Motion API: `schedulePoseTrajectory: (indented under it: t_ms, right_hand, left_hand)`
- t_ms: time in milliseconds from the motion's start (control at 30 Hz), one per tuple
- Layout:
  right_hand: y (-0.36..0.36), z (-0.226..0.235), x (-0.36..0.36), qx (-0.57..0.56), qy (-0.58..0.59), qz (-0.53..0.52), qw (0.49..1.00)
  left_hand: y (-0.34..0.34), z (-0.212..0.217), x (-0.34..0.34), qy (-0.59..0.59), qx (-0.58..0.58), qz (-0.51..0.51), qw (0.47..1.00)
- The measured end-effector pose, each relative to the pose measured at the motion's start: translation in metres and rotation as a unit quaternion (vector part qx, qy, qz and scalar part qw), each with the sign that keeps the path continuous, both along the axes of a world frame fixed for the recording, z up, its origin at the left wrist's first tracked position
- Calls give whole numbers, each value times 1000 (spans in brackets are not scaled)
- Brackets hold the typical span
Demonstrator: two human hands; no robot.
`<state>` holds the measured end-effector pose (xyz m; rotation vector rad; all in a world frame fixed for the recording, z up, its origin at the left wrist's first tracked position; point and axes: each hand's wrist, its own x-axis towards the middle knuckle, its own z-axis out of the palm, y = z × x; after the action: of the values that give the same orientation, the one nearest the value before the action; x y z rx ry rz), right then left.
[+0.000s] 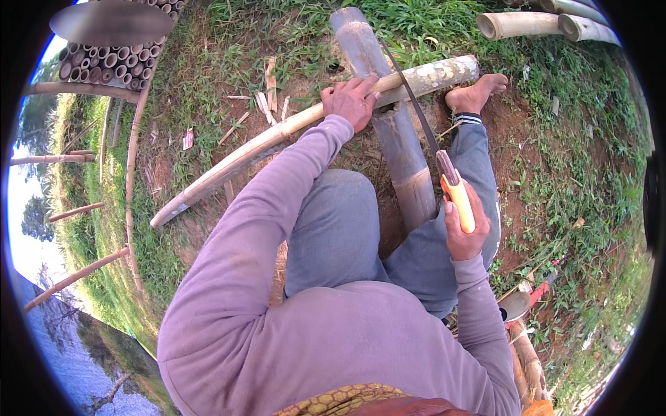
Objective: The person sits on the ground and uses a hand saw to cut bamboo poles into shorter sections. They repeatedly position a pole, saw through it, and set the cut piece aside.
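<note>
A long pale bamboo pole (277, 132) lies slantwise across a thick grey bamboo log (400, 149). My left hand (352, 102) is closed over the pole, just left of where the two cross. In my right hand (468, 225) is the orange handle of a hand saw (419, 107). Its long dark blade reaches up and to the left, passing over the pole right of my left hand. Whether the teeth have cut into the bamboo cannot be made out. The pole's blotchy end (458, 69) sticks out to the right, near my bare foot (475, 94).
Cut bamboo poles (520, 25) lie on the grass at the upper right. Bamboo splinters (271, 83) are scattered left of the log. A stack of bamboo (111, 66) stands at the upper left, by a pole fence (132, 180). A slipper (515, 306) lies at my right.
</note>
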<state>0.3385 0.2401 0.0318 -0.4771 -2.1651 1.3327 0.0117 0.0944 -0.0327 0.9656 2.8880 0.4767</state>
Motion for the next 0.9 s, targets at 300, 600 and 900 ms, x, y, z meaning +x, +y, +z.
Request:
schedulePoseTrajectory:
  t_ms: [300, 600, 900]
  right_hand:
    - [4, -7, -32, 1, 0, -22, 1000]
    - [3, -19, -50, 49, 4, -25, 998]
    - [-7, -44, -57, 30, 46, -30, 998]
  left_hand:
    - [4, -1, -2, 12, 7, -3, 1000]
    - [4, -3, 2, 9, 5, -9, 1000]
    - [-108, 17, 33, -102, -46, -156, 982]
